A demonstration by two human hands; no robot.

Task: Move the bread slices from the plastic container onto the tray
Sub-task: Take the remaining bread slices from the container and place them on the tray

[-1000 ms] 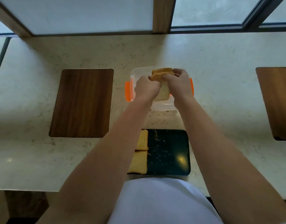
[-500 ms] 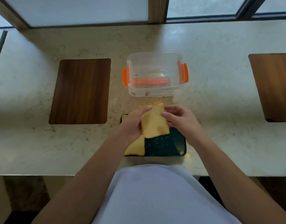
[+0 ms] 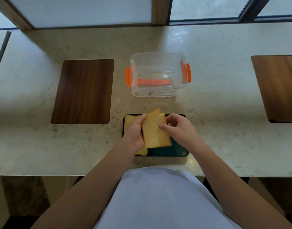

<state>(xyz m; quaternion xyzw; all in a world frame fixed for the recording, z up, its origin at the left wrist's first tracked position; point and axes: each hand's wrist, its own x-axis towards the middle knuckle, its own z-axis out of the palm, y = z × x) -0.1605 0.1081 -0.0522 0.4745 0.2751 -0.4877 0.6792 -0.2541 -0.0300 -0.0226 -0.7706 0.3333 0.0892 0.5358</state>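
Both bare forearms reaching forward, left hand (image 3: pixel 133 135) curled with thumb up, right hand (image 3: pixel 179 129) loosely cupped, fingers (image 3: pixel 163 127) pointing left

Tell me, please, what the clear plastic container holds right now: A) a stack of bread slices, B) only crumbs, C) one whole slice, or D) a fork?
B: the plastic container shows only crumbs on its floor, while the bread slices are in the left hand over the tray.
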